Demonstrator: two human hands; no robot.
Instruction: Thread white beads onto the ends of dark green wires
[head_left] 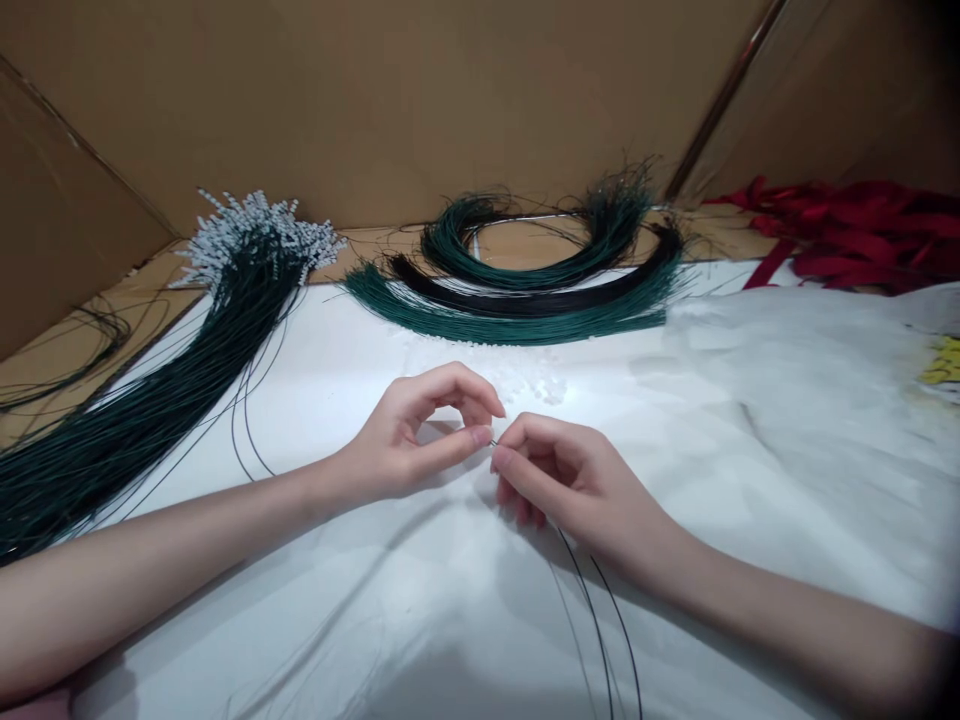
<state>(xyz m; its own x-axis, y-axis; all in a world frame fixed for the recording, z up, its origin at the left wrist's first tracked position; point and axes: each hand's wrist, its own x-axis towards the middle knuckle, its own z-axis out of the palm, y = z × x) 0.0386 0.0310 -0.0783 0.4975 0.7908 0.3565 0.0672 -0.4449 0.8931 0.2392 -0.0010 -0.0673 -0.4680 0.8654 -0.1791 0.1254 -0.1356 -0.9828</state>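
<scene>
A: Finger state?
B: Right hand (574, 465): thumb and forefinger clamped on a dark wire (493, 443). Left hand (409, 435): thumb tip at the wire, forefinger apart from thumb; whether gripping, cannot tell.
A: Wire location?
B: Between the hands, above the white sheet (315, 600). White-tipped green bundle (172, 400) lies left.
</scene>
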